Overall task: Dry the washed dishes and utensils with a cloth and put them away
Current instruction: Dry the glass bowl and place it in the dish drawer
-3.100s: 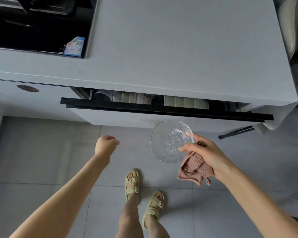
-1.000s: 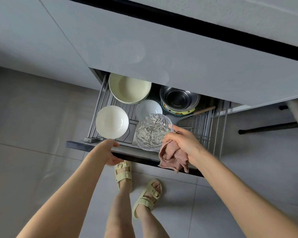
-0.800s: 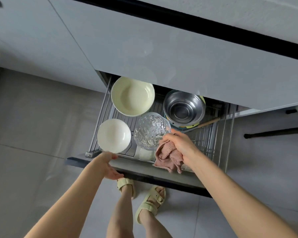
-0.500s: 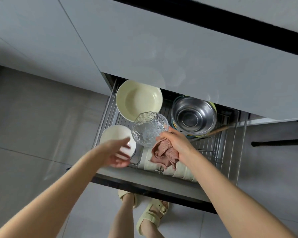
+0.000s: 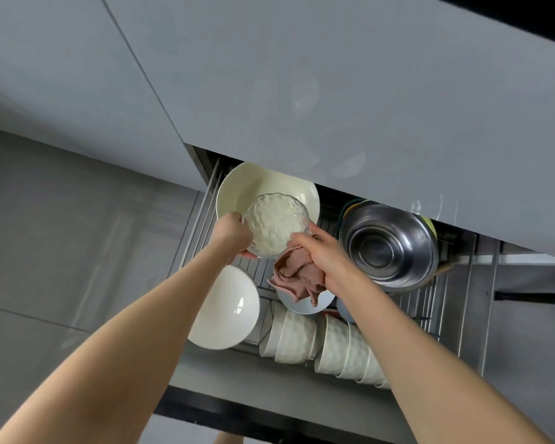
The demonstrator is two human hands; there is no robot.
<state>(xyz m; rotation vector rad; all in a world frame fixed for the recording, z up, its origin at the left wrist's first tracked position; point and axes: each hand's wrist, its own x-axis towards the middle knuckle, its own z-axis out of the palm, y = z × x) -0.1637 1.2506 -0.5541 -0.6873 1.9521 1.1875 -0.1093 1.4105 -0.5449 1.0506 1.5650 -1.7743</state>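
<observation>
Both hands are clamped on the glass bowl: the left hand grips its left rim, and the right hand pinches the right rim while its curled fingers also hold the bunched pink cloth against the palm. Nearest, the front of the pulled-out drawer lies beneath the forearms. Just behind it, ribbed bowls lie in rows on their sides, with a white bowl to their left and a pale blue bowl partly under the cloth. Farther in, the glass bowl is held over the large cream bowl; whether the two touch cannot be told. A steel bowl stands to the right. Drying of this piece looks finished and the putting away is half made: it has yet to be set down and let go, and any other washed items are out of view. The rack is crowded, so the cream bowl's hollow seems the readiest seat. The cabinet front overhangs the drawer's back, leaving little headroom there, and the steel rim is near the right knuckles.
</observation>
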